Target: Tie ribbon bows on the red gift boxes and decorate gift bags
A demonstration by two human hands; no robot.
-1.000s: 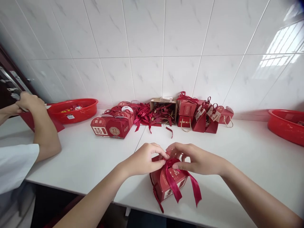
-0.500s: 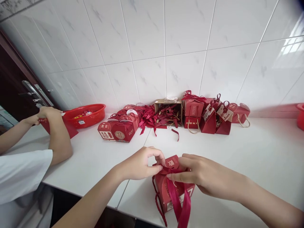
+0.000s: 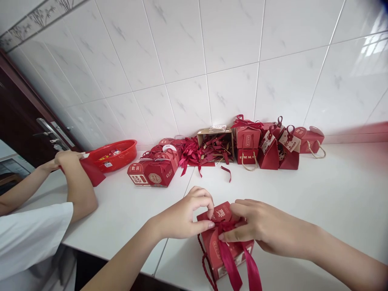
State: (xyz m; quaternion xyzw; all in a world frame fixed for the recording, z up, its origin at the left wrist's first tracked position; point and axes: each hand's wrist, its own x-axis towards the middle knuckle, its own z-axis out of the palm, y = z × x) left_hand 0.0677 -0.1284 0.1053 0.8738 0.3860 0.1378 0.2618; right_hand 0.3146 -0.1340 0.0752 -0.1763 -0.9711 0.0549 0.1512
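Over that second my view swung left and tilted: a red basin slid out past the right edge, while the patterned border strip (image 3: 39,18) came into sight and more of the dark door (image 3: 22,105) showed. The right hand (image 3: 260,226) drew apart from the left hand (image 3: 186,212) and turned its back more toward me, baring the lettered flap (image 3: 221,211) between them. The ribbon tails (image 3: 228,260), overlapping low down half a second before, had parted; their ends, visible at first, ran below my frame.

Satiny cloth ribbon (image 3: 229,262), smooth card box (image 3: 214,248), shiny plastic basin (image 3: 125,158), glossy wall tiles (image 3: 184,99)
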